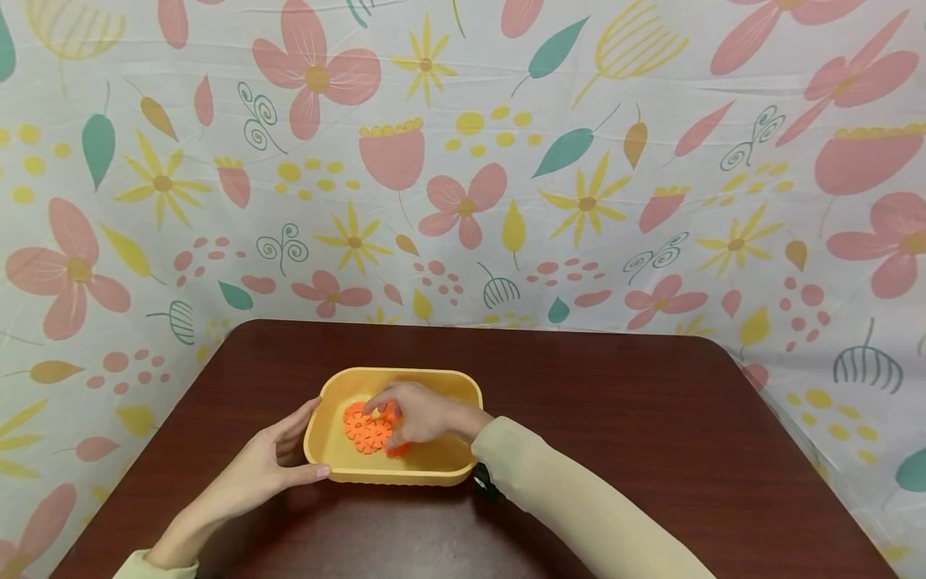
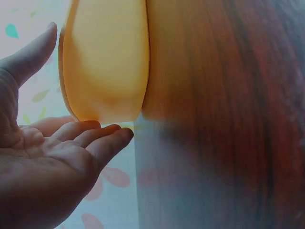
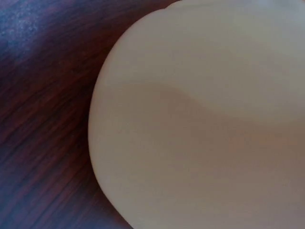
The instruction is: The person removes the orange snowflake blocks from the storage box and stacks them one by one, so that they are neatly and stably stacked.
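Note:
A yellow plastic bin [image 1: 448, 466] sits on the table with several orange flower-shaped discs [image 1: 370, 434] bunched on its floor. My left hand [image 1: 264, 462] spans the bin's left end, thumb at the near corner, fingertips at the far one. In the left wrist view its straight fingers [image 2: 112, 143] meet the bin's end [image 2: 107, 102] and the palm is bare. My right hand [image 1: 419, 414] reaches over the right side into the bin. Its bent forefinger and thumb stand apart at the discs, partly covering them. The right wrist view shows only the bin's pale surface [image 3: 190, 143] close up.
The dark wooden table [image 1: 615, 418] extends around the bin. Behind and beside it hangs a white cloth [image 1: 434, 305] with printed flowers and leaves. A small black item [image 1: 483, 481] shows below the right sleeve, beside the bin's near right corner.

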A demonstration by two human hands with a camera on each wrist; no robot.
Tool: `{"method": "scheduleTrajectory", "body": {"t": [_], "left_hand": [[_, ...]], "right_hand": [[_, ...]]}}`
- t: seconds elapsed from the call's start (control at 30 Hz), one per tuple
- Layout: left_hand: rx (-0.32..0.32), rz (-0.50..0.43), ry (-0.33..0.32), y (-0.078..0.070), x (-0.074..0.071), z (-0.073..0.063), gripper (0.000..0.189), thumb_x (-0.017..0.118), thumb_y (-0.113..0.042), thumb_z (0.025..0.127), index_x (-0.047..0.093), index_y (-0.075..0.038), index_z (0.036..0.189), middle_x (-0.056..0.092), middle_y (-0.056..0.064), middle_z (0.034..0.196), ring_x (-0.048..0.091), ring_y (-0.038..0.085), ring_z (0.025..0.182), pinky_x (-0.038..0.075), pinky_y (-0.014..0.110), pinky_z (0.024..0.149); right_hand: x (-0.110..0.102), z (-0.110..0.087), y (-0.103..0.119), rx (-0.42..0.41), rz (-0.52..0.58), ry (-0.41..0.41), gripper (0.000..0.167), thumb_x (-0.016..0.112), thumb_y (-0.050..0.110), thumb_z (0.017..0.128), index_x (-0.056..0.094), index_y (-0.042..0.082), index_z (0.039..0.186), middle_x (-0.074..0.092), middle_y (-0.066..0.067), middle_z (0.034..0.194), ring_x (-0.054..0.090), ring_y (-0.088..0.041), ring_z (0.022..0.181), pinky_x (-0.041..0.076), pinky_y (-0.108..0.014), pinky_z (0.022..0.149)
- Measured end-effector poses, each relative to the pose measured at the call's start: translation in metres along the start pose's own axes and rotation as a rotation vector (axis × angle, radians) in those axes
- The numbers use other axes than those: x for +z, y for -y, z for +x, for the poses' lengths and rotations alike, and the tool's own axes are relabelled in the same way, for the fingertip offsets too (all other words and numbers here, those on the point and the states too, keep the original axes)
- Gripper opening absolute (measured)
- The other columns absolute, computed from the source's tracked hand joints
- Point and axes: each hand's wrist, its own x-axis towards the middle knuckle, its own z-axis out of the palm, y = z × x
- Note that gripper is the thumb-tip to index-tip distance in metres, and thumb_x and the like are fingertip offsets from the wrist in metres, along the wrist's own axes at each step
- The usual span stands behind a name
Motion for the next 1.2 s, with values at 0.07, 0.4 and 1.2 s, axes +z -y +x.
{"method": "scheduleTrajectory", "body": {"t": [0.07,0.4,1.2], "left_hand": [[-0.002,-0.057,0.023,0.002,-0.001,0.0,0.097,0.087,-0.017,0.09,0.028,0.001,0.165,0.029,0.024,0.167,0.038,0.045,0.146,0.049,0.029,0.101],[-0.012,-0.105,0.032,0.005,-0.004,0.0,0.091,0.084,-0.011,0.092,0.03,0.004,0.163,0.03,0.026,0.166,0.039,0.045,0.145,0.053,0.031,0.101],[-0.057,-0.138,0.056,0.001,-0.006,0.0,0.091,0.083,-0.01,0.093,0.028,0.006,0.163,0.027,0.027,0.166,0.037,0.046,0.146,0.054,0.033,0.1]], "right_hand": [[0.001,0.001,-0.001,0.008,-0.001,-0.001,0.052,0.09,0.006,0.084,0.074,0.011,0.133,0.068,-0.001,0.123,0.056,-0.018,0.1,0.046,-0.022,0.089],[0.006,0.003,-0.007,-0.024,-0.045,-0.01,0.05,0.091,0.008,0.083,0.075,0.011,0.13,0.065,0.002,0.111,0.053,-0.016,0.091,0.044,-0.02,0.08],[0.003,0.003,-0.01,-0.025,-0.021,0.006,0.043,0.091,0.006,0.081,0.081,0.012,0.122,0.063,-0.002,0.106,0.052,-0.016,0.092,0.042,-0.02,0.079]]}}
